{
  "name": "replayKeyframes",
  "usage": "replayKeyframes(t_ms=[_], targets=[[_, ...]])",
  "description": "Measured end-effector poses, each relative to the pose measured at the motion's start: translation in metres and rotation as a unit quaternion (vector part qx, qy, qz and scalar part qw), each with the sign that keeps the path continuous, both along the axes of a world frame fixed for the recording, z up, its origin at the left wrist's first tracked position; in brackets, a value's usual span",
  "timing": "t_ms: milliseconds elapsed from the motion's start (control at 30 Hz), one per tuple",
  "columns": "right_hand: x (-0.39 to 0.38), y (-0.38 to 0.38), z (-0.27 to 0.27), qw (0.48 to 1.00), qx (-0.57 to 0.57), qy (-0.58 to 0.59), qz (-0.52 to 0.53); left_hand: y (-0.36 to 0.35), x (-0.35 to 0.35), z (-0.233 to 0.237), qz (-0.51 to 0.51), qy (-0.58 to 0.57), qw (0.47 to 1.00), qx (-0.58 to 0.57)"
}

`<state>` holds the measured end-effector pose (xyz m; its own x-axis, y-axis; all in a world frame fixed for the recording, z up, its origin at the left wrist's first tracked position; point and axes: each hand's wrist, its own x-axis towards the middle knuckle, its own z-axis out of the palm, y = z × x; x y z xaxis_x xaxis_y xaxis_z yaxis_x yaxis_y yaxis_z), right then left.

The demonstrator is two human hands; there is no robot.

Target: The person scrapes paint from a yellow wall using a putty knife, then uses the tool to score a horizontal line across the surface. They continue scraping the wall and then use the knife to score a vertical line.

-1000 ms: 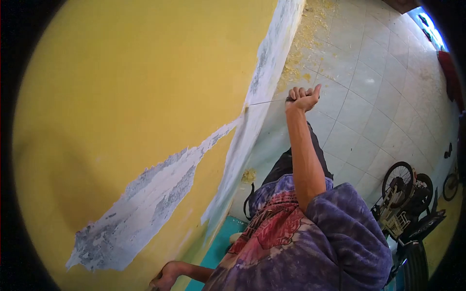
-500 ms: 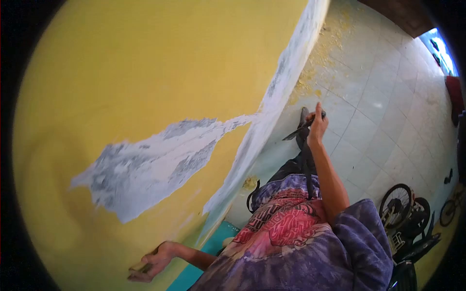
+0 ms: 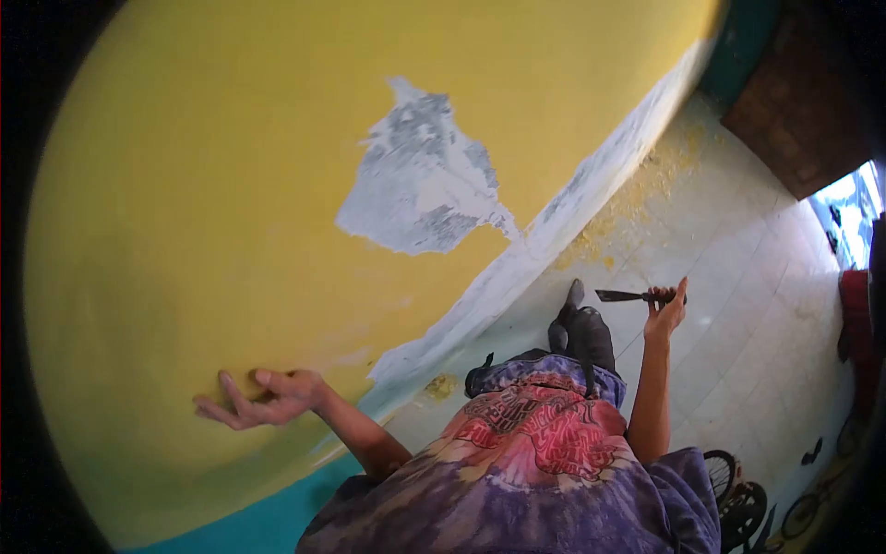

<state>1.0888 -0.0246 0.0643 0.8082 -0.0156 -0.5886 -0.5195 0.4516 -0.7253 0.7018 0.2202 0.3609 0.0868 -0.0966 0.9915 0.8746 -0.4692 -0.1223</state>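
Looking down along a large yellow wall (image 3: 231, 185), most of it with the paint still on. Scraped down to grey-white, as far as visible: one bare patch (image 3: 420, 189) higher up and a long pale strip (image 3: 563, 231) along the foot of the wall, joined at one thin point. Judged as an early stage, with far more yellow left than removed. Under the yellow, a teal band (image 3: 249, 531). Beside the wall, a pale tiled floor (image 3: 738, 277), littered with yellow flakes (image 3: 637, 198) near the strip. Farther off, a dark brown door (image 3: 803, 111), and bicycle wheels (image 3: 738, 508) at the edge of the view. Left hand (image 3: 268, 399) open, fingers spread, fingertips seeming to touch the yellow paint. Right hand (image 3: 666, 309) closed around the handle of a scraper (image 3: 620, 295), held over the floor, blade toward the wall but well apart from it.
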Motion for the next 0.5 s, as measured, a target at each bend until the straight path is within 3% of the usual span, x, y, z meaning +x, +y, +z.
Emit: replayKeyframes(t_ms=[367,500], targets=[[-0.034,-0.029,-0.013,0.998,0.008,-0.004,0.059,-0.006,0.004,0.000,-0.013,0.003,1.000,0.003],[-0.041,-0.020,0.016,0.990,-0.018,-0.046,0.129,-0.009,0.011,-0.001,-0.005,-0.008,1.000,-0.009]])
